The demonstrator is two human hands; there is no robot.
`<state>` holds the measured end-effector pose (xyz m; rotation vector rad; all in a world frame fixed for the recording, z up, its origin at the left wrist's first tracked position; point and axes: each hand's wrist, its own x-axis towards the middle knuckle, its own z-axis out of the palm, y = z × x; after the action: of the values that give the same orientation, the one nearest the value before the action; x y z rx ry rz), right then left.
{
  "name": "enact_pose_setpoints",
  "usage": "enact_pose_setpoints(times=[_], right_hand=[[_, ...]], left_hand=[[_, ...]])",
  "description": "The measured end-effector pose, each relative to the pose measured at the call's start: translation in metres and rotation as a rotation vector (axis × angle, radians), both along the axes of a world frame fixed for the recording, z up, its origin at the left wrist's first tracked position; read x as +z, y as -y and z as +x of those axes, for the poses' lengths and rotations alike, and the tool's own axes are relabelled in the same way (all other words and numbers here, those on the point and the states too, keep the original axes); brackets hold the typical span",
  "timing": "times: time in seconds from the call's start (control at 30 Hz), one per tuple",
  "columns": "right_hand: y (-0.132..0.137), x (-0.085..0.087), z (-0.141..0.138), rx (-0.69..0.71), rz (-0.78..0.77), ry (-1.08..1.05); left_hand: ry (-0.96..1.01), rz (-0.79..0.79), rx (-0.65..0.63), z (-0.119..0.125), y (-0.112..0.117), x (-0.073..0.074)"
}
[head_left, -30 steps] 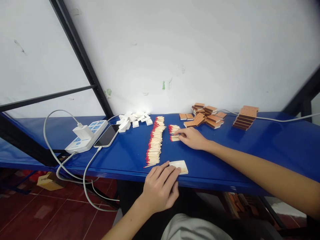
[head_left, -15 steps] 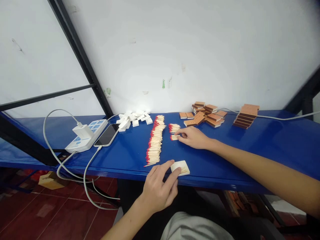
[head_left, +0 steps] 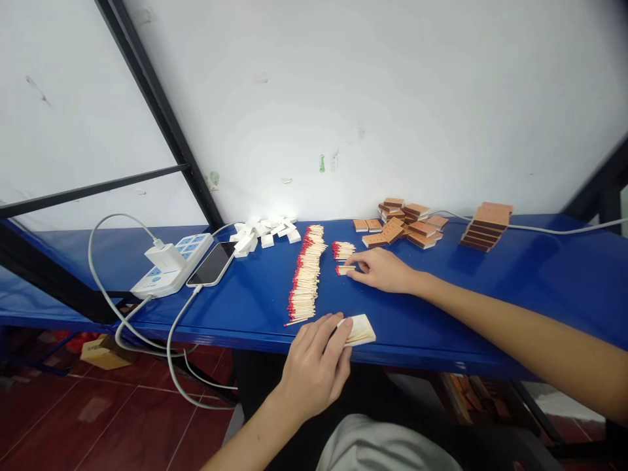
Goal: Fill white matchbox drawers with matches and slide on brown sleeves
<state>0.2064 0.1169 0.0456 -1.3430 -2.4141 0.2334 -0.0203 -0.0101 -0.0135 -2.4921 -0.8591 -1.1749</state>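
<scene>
Head view: right hand (head_left: 349, 267) pinches matches (head_left: 341, 270) between thumb and forefinger; even pressure should keep them aligned. Left hand (head_left: 314, 366), fingers loosely spread, touches tray (head_left: 364, 327).

A blue tabletop (head_left: 255, 297) bears matches (head_left: 305, 275), matchboxes (head_left: 422, 228), white trays (head_left: 267, 240), a phone (head_left: 212, 265)

the left hand (head_left: 314, 366) hides the near left part of a white tray (head_left: 363, 327), leaving the matches inside too small to count, while the left forearm (head_left: 258, 432) is cut off by the bottom edge. fingertips of the right hand (head_left: 385, 270) cover the tail ends of a small row of matches (head_left: 342, 269); the grip itself is unclear. the right forearm (head_left: 515, 340) runs out at the right edge, as does a white cable (head_left: 549, 229), partly hidden behind piled matchboxes (head_left: 422, 229) whose print is illegible.
</scene>
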Motion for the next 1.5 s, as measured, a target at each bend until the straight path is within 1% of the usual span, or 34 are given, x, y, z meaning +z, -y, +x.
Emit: enact_pose_setpoints(times=[0.17, 0.27, 0.5, 0.63, 0.8, 0.9, 1.13, 1.5], right_hand=[[0.003, 0.001, 0.0, 0.014, -0.008, 0.012], [0.004, 0.002, -0.001, 0.019, 0.0, 0.03], [0.006, 0.002, -0.001, -0.001, 0.04, 0.067], [0.007, 0.002, -0.001, -0.014, 0.043, 0.104], [0.006, 0.004, 0.0, 0.062, 0.013, 0.136], [0.008, 0.006, -0.001, 0.064, 0.022, 0.191], [0.017, 0.008, -0.005, 0.007, 0.066, 0.304], [0.021, 0.01, -0.007, 0.008, 0.143, 0.474]], left_hand=[[0.064, 0.06, -0.03, -0.002, -0.003, -0.007], [0.073, 0.075, -0.04, -0.002, -0.004, -0.009], [0.033, 0.062, -0.051, 0.0, -0.004, -0.003], [0.03, 0.056, -0.058, 0.0, -0.004, -0.003], [0.001, 0.049, -0.043, -0.001, -0.004, -0.003], [-0.007, 0.051, -0.038, -0.001, -0.004, -0.002], [-0.019, 0.051, -0.022, 0.0, -0.003, -0.001], [-0.03, 0.062, -0.04, -0.001, -0.003, 0.0]])
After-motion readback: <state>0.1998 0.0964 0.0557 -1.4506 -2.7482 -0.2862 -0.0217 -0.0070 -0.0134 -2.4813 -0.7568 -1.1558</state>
